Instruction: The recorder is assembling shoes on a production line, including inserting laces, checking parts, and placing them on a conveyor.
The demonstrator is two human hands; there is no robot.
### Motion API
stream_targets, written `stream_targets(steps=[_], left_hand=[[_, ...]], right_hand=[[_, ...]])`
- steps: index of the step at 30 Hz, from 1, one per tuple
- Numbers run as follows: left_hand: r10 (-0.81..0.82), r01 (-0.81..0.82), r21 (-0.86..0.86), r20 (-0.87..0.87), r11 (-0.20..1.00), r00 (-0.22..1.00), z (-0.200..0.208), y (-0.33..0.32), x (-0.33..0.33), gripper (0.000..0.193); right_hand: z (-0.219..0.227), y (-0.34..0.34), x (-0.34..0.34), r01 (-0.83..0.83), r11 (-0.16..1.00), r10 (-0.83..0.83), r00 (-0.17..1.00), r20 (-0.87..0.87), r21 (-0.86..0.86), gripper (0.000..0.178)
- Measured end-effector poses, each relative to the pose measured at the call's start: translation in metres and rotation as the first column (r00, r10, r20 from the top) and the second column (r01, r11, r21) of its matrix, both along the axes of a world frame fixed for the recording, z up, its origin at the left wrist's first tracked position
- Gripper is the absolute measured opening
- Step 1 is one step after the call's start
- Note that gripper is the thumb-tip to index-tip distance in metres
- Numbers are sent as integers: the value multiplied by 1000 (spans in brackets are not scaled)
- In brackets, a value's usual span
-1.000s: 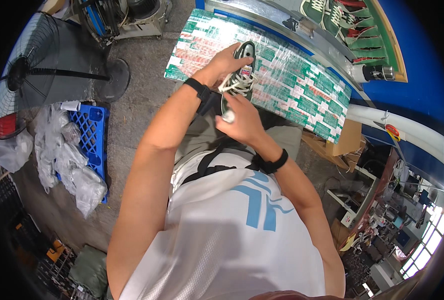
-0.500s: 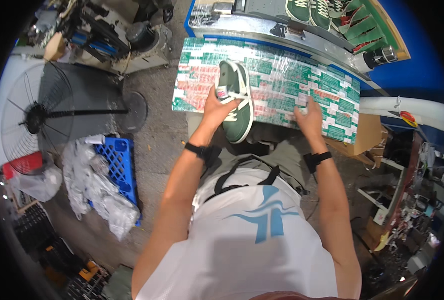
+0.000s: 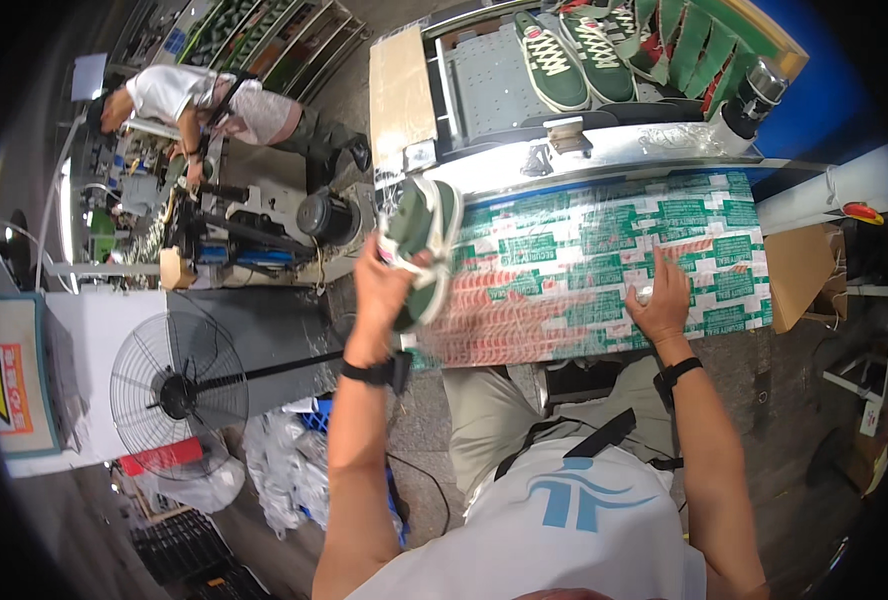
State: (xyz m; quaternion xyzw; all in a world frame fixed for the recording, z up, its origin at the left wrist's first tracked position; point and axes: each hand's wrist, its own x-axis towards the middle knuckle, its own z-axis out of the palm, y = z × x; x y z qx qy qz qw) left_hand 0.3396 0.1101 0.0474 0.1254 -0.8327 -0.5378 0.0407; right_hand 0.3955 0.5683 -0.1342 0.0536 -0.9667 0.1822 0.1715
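Observation:
My left hand (image 3: 379, 295) grips a green sneaker (image 3: 419, 225) with a white sole and white laces, raised over the left end of a work board. The sneaker is blurred by motion, and its far side is hidden. The board (image 3: 564, 270) is covered with green, white and red printed tape under clear film. My right hand (image 3: 662, 300) lies at the board's near right part, thumb and fingers apart. A small pale spot shows by its thumb, too small to name.
Beyond the board, a grey conveyor (image 3: 484, 85) carries green sneakers (image 3: 552, 65). A metal cylinder (image 3: 761, 92) stands at its right end. To the left are a floor fan (image 3: 179, 390), plastic bags (image 3: 284, 470) and another person (image 3: 224, 105) at a machine. A cardboard box (image 3: 804, 275) sits at right.
My view has swung left, bringing the other person into sight. My left hand has carried the sneaker toward the board's left end. The right hand stays at the board.

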Motion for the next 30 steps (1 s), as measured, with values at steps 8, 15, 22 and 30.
stream_targets(steps=[8, 15, 22, 30], left_hand=[[-290, 160, -688, -77, 707, 954, 4, -102, -263, 74], [-290, -326, -867, -445, 377, 847, -45, -24, -326, 67], [-277, 289, -270, 84, 918, 957, -74, 214, -383, 85], [-161, 164, -4, 161, 986, 974, -126, 231, -442, 58]], right_hand=[[3, -10, -6, -25, 998, 26, 1000, 12, -61, 89], [5, -3, -7, -46, 999, 46, 999, 8, -29, 87], [4, 10, -1, -18, 1000, 18, 998, 55, -3, 88], [13, 2, -1, -24, 998, 27, 998, 63, -50, 82]])
